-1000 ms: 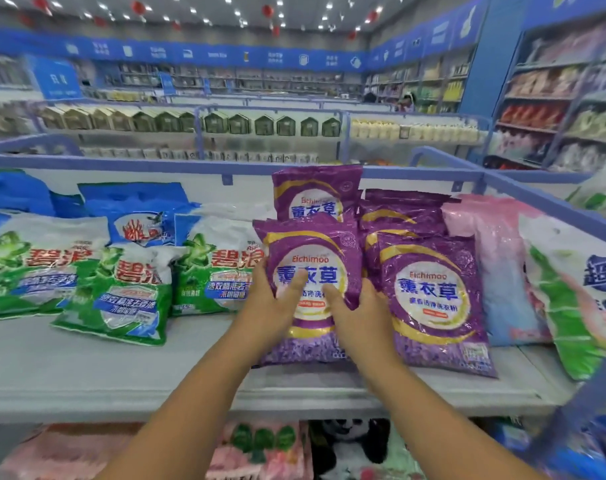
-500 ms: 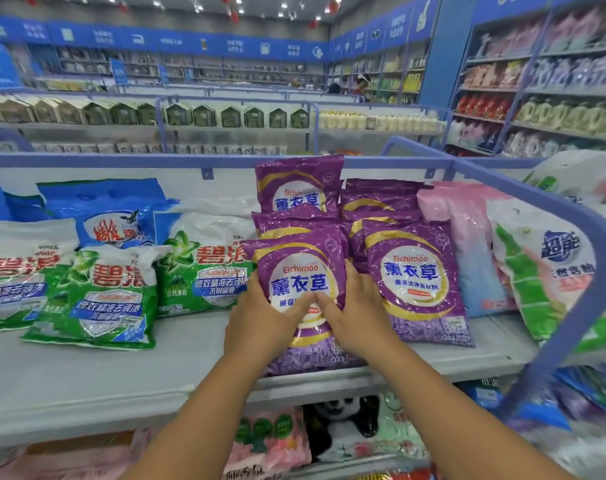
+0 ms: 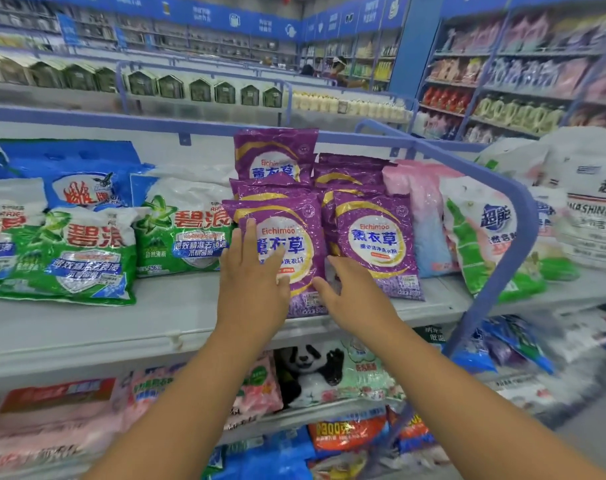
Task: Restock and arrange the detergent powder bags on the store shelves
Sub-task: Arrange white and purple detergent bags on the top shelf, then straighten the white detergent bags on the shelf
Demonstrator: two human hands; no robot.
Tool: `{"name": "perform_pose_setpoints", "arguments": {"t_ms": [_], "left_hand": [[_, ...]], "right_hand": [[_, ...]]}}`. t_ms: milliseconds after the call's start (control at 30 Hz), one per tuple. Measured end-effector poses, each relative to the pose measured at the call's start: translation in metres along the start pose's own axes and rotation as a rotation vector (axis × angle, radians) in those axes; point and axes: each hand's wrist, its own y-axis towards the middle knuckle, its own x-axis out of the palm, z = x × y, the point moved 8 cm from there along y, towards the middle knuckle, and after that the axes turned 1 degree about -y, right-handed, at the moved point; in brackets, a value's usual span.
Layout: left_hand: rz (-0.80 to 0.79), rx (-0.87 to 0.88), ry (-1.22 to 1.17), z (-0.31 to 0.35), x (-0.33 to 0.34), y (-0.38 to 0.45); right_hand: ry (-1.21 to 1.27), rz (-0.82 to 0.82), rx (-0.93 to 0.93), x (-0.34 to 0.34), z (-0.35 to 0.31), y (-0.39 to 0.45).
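Observation:
Purple Eichimoo detergent bags stand in two rows in the middle of the white shelf [image 3: 156, 320]. The front left purple bag [image 3: 296, 237] leans back against the ones behind it. My left hand [image 3: 253, 282] lies flat on that bag's left half, fingers stretched upward. My right hand [image 3: 350, 292] is at the bag's lower right corner with fingers spread, not closed around it. A second front purple bag [image 3: 376, 244] stands just to the right. One more purple bag [image 3: 275, 157] sits upright at the back.
Green-and-white bags [image 3: 73, 258] and a blue bag [image 3: 76, 174] lie left of the purple ones. A pink bag [image 3: 419, 209] and a white-green bag [image 3: 481, 233] stand on the right, by a blue end rail [image 3: 512, 216]. A panda-print pack [image 3: 308, 368] fills the lower shelf.
Both hands were clasping the front purple bag at its lower sides; now the fingers have opened and the bag stands further back on the shelf. The camera moved closer and turned right.

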Motion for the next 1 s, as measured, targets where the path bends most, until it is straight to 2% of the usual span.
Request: {"name": "perform_pose_setpoints", "arguments": {"t_ms": [167, 400, 567, 733, 1000], "left_hand": [[-0.156, 0.026, 0.032, 0.044, 0.011, -0.021], [-0.317, -0.007, 0.164, 0.141, 0.053, -0.067], [-0.346, 0.047, 0.152, 0.243, 0.081, -0.088], [-0.334, 0.124, 0.12, 0.333, 0.109, -0.097], [-0.34, 0.161, 0.087, 0.404, 0.16, -0.069]], "right_hand": [[-0.15, -0.038, -0.041, -0.019, 0.029, -0.031], [-0.168, -0.091, -0.034, -0.07, 0.115, -0.098], [-0.277, -0.091, 0.005, -0.121, 0.209, -0.141], [-0.248, -0.095, 0.077, -0.167, 0.287, -0.162], [-0.245, -0.064, 0.102, -0.201, 0.354, -0.122]]}}
